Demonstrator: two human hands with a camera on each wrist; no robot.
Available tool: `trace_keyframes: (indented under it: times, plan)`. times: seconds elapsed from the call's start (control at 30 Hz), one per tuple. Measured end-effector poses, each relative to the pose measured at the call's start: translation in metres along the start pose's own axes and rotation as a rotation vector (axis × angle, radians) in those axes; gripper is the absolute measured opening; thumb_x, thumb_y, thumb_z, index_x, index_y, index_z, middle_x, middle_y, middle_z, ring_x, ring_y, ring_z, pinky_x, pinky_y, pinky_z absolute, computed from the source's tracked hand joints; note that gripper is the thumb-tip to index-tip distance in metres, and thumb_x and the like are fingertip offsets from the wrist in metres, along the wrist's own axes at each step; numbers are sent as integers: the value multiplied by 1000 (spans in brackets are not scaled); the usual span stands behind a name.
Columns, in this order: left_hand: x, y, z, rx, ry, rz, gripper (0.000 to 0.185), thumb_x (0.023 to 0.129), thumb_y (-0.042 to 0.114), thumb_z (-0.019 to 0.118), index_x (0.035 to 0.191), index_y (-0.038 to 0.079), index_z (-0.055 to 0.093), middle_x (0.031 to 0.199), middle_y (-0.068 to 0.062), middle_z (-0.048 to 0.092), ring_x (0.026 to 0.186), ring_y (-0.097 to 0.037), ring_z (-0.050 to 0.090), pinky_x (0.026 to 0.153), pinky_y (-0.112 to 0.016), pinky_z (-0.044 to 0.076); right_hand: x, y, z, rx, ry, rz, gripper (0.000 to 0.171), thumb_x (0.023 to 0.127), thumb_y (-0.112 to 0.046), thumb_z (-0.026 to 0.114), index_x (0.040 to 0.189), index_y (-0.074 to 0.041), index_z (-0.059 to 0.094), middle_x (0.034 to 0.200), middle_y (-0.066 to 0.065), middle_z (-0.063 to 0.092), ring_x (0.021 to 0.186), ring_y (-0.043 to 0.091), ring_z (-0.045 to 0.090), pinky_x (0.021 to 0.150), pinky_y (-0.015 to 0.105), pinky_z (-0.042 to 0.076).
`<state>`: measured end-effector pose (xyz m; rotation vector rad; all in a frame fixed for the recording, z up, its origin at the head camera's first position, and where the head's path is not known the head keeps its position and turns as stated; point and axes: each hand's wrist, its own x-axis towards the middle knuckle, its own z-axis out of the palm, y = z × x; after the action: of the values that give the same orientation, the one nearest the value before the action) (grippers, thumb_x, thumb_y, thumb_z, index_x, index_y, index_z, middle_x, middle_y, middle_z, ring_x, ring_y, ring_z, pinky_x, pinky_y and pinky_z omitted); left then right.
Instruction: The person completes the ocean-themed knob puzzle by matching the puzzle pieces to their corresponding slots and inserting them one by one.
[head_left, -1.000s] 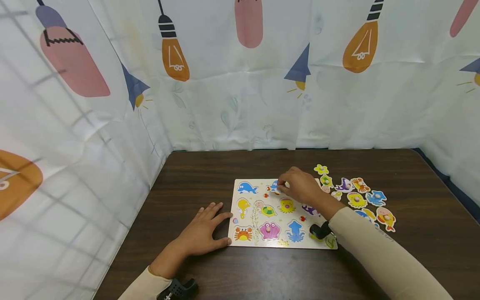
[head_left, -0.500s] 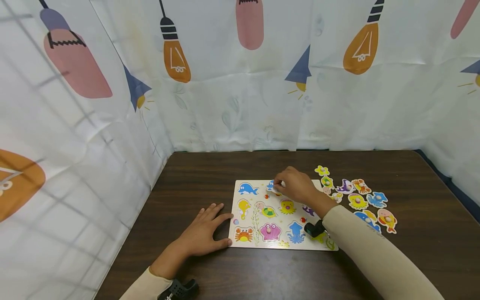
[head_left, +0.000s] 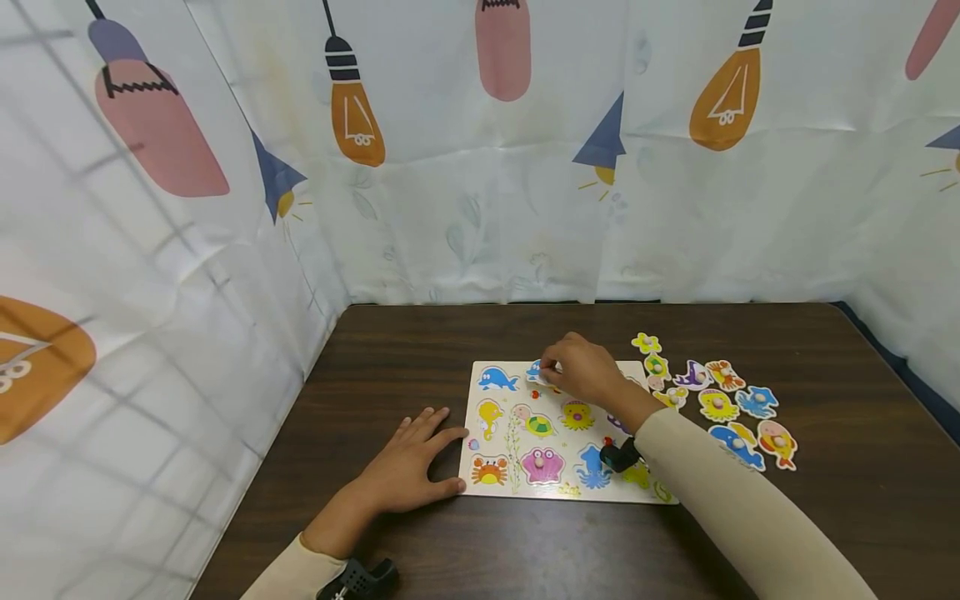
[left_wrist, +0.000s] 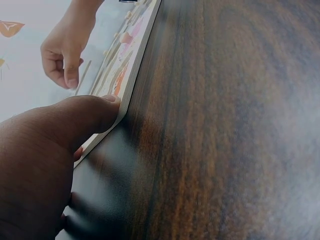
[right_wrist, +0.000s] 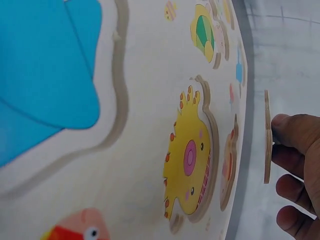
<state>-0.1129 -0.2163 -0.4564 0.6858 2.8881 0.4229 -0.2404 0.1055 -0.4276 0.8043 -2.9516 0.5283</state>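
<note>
A white puzzle board (head_left: 497,446) with printed sea creatures lies on the table. My left hand (head_left: 405,471) is spread beside its left edge, the thumb on the near-left corner, also seen in the left wrist view. Above the board's far part, my right hand (head_left: 587,371) pinches a thin wooden puzzle piece (right_wrist: 268,137), seen edge-on in the right wrist view; a blue part of it shows past the fingertips in the head view. Its picture is mostly hidden by the hand. A pink knobbed piece (head_left: 542,466) sits in the board's front row. The right forearm covers the board's right side.
Several loose puzzle pieces lie right of the board, among them a yellow flower shape (head_left: 646,342), a blue piece (head_left: 757,402) and a blue whale (head_left: 737,446). A patterned white curtain (head_left: 487,225) surrounds the dark wooden table (head_left: 420,342).
My right hand has moved a little left over the far part of the board, carrying the puzzle piece with it. The left hand has stayed at the board's edge.
</note>
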Motion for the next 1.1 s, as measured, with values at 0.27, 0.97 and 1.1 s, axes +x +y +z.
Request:
trace_keyframes:
  times: [0.27,0.97,1.1]
  plan:
    - [0,0,1,3,5,0,74,89,69,64,151,32,50,165,-11,30,153,-35,22,121,-60,15,6,-5,2,2,-19,7,10,95,-34,75,98,-25,78,92,-13,66,88,11,51,67,31,50]
    - [1,-1,0,3,0,-1,74,88,67,66,151,31,50,164,-12,31,153,-35,22,121,-60,16,17,-17,7,20,-27,-10,11,96,-33,74,100,-23,77,93,-11,65,90,12,51,72,32,51]
    - [1,0,0,4,4,2,74,88,67,66,150,30,51,164,-12,32,153,-36,22,121,-61,16,19,-19,8,30,-30,-6,10,97,-33,74,100,-23,77,93,-11,64,88,11,51,71,32,50]
